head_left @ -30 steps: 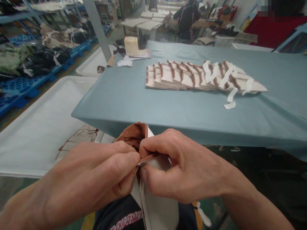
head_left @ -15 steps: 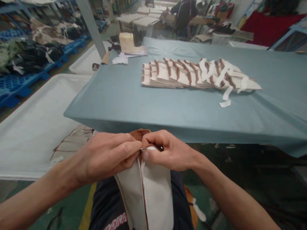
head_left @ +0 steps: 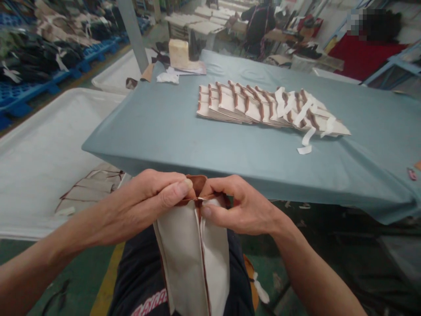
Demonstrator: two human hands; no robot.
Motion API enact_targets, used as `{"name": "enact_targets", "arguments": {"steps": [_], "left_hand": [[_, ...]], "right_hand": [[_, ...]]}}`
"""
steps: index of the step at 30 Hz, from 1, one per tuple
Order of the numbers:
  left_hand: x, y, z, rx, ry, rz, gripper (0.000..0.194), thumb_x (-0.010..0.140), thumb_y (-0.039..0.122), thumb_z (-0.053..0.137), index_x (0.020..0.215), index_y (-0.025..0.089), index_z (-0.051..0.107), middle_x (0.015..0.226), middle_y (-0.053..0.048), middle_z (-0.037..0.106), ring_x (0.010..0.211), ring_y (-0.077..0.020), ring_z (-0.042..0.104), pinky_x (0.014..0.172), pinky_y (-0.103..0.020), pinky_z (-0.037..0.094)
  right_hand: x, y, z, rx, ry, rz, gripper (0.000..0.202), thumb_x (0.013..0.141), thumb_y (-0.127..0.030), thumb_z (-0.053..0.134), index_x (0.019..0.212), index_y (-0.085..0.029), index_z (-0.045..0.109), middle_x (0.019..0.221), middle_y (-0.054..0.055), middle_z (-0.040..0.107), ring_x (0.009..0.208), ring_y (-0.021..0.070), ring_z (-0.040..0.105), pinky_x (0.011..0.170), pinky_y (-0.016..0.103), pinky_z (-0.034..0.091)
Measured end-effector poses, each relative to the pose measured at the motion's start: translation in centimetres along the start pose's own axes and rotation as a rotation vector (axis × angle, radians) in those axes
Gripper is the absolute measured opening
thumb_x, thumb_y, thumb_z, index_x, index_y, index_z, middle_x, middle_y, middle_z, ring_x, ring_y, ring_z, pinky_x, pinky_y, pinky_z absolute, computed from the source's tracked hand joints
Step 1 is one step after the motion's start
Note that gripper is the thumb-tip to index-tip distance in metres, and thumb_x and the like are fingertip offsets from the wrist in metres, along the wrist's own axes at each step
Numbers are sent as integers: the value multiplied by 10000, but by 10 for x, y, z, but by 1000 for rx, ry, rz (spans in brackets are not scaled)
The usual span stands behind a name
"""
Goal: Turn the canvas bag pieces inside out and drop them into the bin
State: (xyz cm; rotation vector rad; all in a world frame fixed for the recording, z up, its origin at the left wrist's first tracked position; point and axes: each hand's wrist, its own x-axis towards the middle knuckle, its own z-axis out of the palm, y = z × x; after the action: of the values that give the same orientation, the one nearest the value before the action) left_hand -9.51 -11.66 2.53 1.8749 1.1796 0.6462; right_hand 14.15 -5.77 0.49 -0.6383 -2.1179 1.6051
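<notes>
A cream fabric piece with brown trim [head_left: 184, 245], like a bag panel, hangs over my lap with a seam down its middle. My left hand [head_left: 164, 191] pinches its top edge left of the seam, thumb on top. Just right of the seam, my right hand [head_left: 230, 204] grips the same edge between thumb and bent fingers. A brown flap [head_left: 196, 182] stands up between the two hands. The fingertips are close together at the seam, and the undersides of the fingers are partly hidden.
The blue-covered table [head_left: 158, 136] lies ahead, its front edge just beyond my hands. On it sits a row of overlapping cream pieces [head_left: 240, 103] with white strips [head_left: 304, 112]. A white bin [head_left: 66, 118] stands at left. A person [head_left: 259, 26] is in the background.
My left thumb has come up onto the top edge and the left fingers have shifted. The left half of the piece now faces me more broadly. The view has turned slightly.
</notes>
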Motion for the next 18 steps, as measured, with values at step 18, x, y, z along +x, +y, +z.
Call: {"name": "enact_targets", "arguments": {"steps": [18], "left_hand": [[-6, -23, -1, -53, -109, -53, 487, 1100, 513, 531, 742, 206, 652, 693, 40, 594, 637, -135, 560, 562, -220, 391]], "right_hand": [[16, 11, 7, -267, 81, -115, 75, 859, -189, 679, 823, -221, 621, 770, -58, 638, 676, 108, 521, 731, 248, 429]]}}
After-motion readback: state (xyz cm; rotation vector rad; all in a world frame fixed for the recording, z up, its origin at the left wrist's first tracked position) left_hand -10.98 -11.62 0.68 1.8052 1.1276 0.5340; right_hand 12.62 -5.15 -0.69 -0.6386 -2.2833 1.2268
